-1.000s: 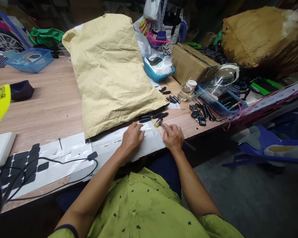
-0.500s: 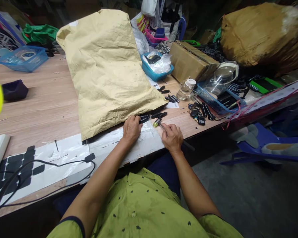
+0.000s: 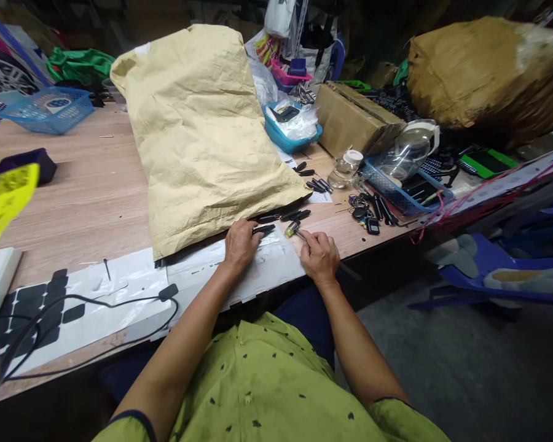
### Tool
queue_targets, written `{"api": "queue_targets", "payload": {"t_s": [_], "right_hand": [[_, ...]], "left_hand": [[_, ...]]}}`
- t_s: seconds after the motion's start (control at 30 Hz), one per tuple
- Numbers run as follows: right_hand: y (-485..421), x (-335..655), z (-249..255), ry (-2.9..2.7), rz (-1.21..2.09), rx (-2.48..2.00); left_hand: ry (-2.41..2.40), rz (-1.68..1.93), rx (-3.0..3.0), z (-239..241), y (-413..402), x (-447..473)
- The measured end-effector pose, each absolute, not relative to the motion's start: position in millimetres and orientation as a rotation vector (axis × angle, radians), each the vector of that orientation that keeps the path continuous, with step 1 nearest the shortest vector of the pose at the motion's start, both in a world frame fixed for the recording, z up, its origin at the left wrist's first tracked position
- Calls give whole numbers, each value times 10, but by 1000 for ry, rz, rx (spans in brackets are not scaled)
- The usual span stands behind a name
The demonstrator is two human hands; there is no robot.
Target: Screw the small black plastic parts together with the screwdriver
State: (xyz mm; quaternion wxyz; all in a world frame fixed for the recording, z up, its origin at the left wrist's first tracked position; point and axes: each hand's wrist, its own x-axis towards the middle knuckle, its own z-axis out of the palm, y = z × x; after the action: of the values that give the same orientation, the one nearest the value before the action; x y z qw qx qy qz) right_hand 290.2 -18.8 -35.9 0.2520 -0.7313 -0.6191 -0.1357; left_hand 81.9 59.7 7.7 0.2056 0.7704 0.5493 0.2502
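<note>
My left hand (image 3: 240, 245) is closed on a slim black piece (image 3: 264, 229) whose pointed end juts out to the right, over the white sheet (image 3: 270, 270). What exactly the piece is, I cannot make out. In my right hand (image 3: 320, 255) is a small hammer (image 3: 292, 229), its metal head with a yellow-green face lying just right of the black piece. The hammer's handle runs back under my fingers. Similar black pieces (image 3: 295, 215) lie just beyond both hands, beside the lower edge of a big tan paper sack (image 3: 207, 135).
Keys and black fobs (image 3: 372, 226) lie near the right table edge, by a blue basket (image 3: 396, 190) and a glass jar (image 3: 345, 169). A cardboard box (image 3: 350, 120) stands behind. At left are a looping black cable (image 3: 120, 302), black square pads (image 3: 30, 301) and a dark tray (image 3: 25, 166).
My left hand has drawn back slightly toward me and left with the slim black piece, apart from the other pieces. My right hand stays put with the hammer.
</note>
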Motion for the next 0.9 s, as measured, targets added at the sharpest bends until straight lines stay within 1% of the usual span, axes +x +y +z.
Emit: {"api": "queue_targets", "payload": {"t_s": [0.3,0.6,0.73,0.83,0.9], "right_hand": [[-193,2931,-347,-1687,-379,-1985],[-241,2999,-228,-1816,-273,-1870],[-366,2777,-51,-1855,-118,-1601],[-448,2511,88,-1920,123,-1333],[-482,2350,151,-1939,223,-1234]], "left_hand": [[1470,707,1978,40,8,139],[1418,750,2049,-69,-9,106],[1423,762,2024,-94,4,119],[1436,778,1991,-116,20,130],[1443,788,1971,-126,34,141]]}}
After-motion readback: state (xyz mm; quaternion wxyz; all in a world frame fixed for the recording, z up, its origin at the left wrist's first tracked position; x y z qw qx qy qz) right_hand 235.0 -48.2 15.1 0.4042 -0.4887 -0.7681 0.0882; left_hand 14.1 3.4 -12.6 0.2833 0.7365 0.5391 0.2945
